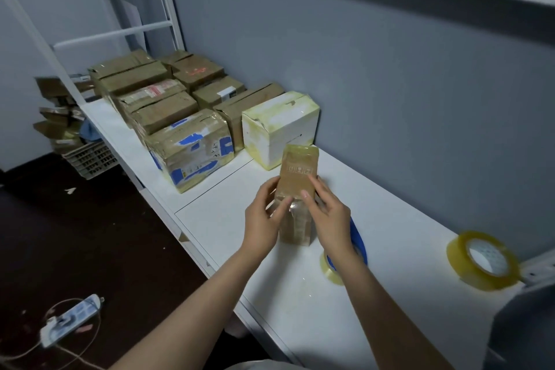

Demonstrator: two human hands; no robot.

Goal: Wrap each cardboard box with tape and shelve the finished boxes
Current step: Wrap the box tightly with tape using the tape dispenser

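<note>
A small brown cardboard box (298, 173), glossy with clear tape, lies on the white table (390, 219) in front of me. My left hand (265, 215) grips its left side, thumb on the taped near end. My right hand (326, 213) holds the right side, with fingers laid over the top. A tape roll with a blue core (345, 255) sits just behind my right wrist, partly hidden. A second, larger yellowish tape roll (483, 260) stands at the right end of the table.
Several taped boxes fill the far left of the table, among them a white box (282, 126) and one with blue markings (192, 149). More boxes and a plastic crate (90, 159) are on the floor at left. A power strip (70, 320) lies on the dark floor.
</note>
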